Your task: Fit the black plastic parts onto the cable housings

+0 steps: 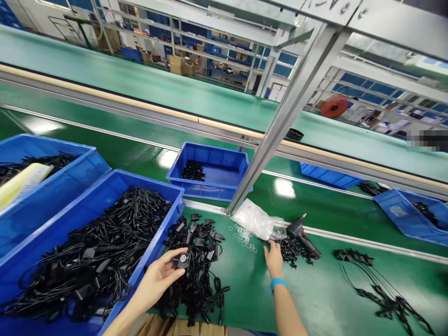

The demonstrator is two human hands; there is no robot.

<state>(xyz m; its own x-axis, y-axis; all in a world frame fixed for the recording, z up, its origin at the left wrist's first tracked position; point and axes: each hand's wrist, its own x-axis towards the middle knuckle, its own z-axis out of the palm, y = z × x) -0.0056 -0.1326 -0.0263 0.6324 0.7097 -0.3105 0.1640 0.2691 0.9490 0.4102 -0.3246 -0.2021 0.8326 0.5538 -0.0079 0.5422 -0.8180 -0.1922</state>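
Workbench (245, 294) is green; blue bin (177, 192) of black cables at left, heap of corded black parts (196, 275) just right of it. Right hand (274, 259) sits at the left edge of the small black fittings pile (293, 252) – thumb and fingers apart. Pile runs rightward from those fingertips, long axis slightly toward the person; right hand is clearly nearer, left well away. Left hand (161, 276), above the heap, has thumb and fingers clamped on one black module (182, 260) – round mark facing up.

White-marked black device (183, 260), apparently above black cables (198, 285).
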